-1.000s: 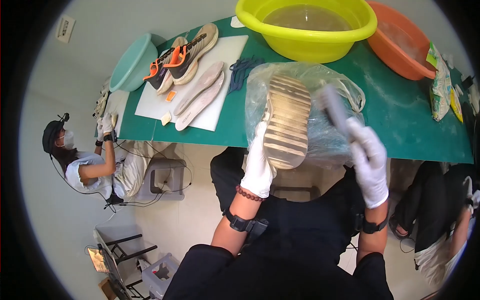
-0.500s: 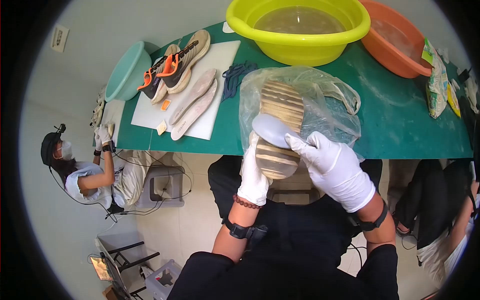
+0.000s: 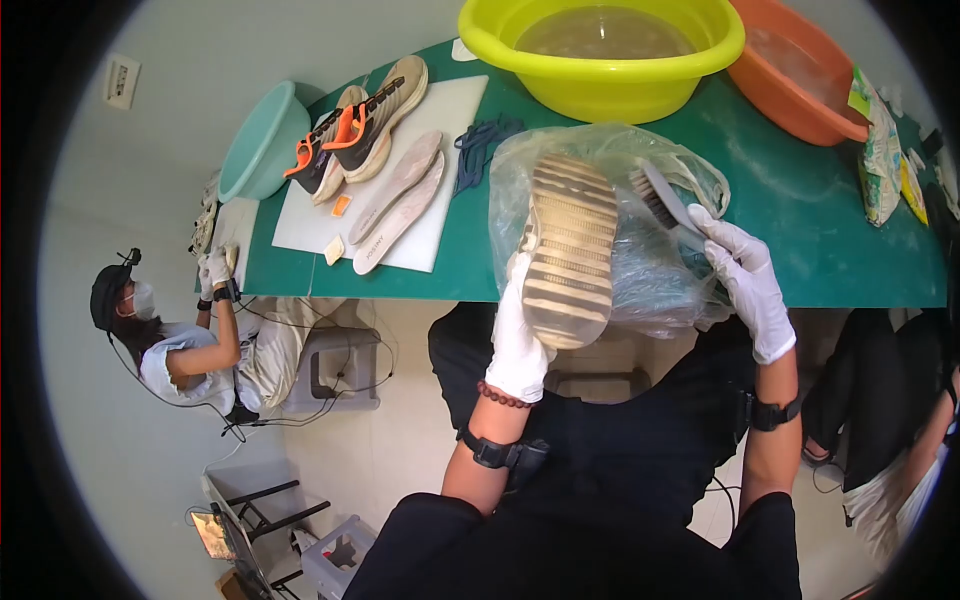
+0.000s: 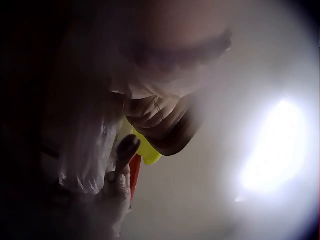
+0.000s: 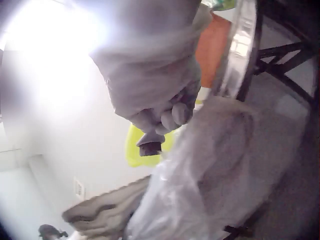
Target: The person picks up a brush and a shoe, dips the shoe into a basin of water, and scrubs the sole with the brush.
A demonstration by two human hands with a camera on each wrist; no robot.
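Note:
In the head view my gloved left hand [image 3: 516, 345] holds a shoe [image 3: 570, 250] by its lower left side. Its ridged, striped sole faces up toward me, while the upper and most of my fingers are hidden behind it. Off to the right, my gloved right hand [image 3: 748, 285] grips a grey scrub brush [image 3: 668, 198] by the handle. The dark bristles point left toward the sole, with a gap between. A crumpled clear plastic bag [image 3: 650, 265] lies under and beside the shoe. The right wrist view shows curled fingers around the brush [image 5: 150, 148].
A white board [image 3: 300, 232] carries two shoes [image 3: 380, 125] and a pair of insoles [image 3: 405, 215], with blue laces [image 3: 483, 150] alongside. Behind stand yellow [image 3: 600, 95] and orange [image 3: 790, 90] basins holding water; a teal basin [image 3: 262, 140] is left. People sit at both sides.
The right hand swept the brush down across the sole, then lifted it away up and to the right, turning the bristles into sight. The left hand keeps its hold on the shoe.

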